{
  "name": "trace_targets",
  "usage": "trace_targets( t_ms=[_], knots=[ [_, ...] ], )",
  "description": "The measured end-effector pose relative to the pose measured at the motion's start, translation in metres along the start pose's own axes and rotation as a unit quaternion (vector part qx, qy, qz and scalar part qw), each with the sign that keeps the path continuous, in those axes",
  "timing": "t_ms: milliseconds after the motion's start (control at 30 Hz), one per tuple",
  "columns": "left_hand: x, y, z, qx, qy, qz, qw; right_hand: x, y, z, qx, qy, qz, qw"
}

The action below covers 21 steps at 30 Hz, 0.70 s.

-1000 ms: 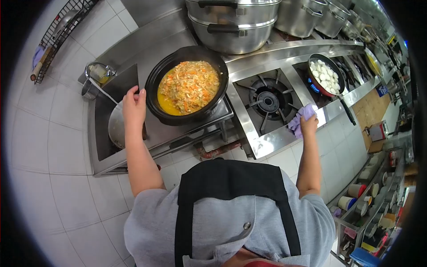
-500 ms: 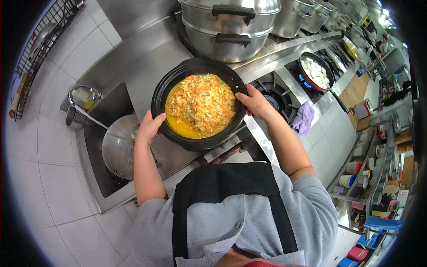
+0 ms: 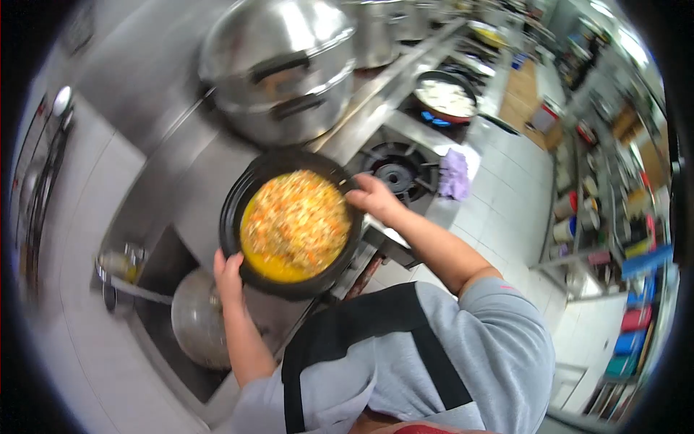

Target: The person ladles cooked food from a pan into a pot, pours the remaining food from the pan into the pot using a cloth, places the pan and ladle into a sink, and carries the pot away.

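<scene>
A round black pot [image 3: 233,217] is held in front of my apron, above the steel counter. It contains a chopped orange-and-white food mixture [image 3: 296,224] with yellow liquid around its edge. My left hand [image 3: 229,276] grips the near left side of the rim, thumb on top. On the opposite side, my right hand [image 3: 377,199] is closed on the rim, its thumb also on top. The fingers beneath the pot are hidden.
Left of the pot, a metal wok [image 3: 199,318] sits in the sink near a faucet [image 3: 108,271]. A large steamer [image 3: 282,72] stands behind. To the right are an unlit burner [image 3: 394,173], a purple cloth [image 3: 454,176] and a frying pan [image 3: 444,98] over a blue flame.
The view has turned and is partly blurred, so the pot and both hands appear lower and further left. Both hands keep their hold on the pot.
</scene>
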<state>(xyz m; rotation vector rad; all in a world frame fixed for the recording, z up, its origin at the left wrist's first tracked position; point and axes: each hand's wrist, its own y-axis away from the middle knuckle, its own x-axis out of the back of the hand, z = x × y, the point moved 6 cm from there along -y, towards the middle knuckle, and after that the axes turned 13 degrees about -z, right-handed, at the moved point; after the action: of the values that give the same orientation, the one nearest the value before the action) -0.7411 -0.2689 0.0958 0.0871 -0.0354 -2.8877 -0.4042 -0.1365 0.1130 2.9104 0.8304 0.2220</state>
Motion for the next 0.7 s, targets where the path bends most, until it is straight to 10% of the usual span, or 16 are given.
trace_targets(
  t_ms=[533,700],
  knots=[
    [-0.153,0.145,0.220,-0.060,-0.090,-0.174,0.979,0.067,0.287,-0.117,0.134,-0.118,0.137,0.974],
    [-0.285,0.152,0.181,-0.061,0.003,-0.323,0.944,0.153,0.404,-0.083,0.121,-0.017,0.271,0.955]
  ],
)
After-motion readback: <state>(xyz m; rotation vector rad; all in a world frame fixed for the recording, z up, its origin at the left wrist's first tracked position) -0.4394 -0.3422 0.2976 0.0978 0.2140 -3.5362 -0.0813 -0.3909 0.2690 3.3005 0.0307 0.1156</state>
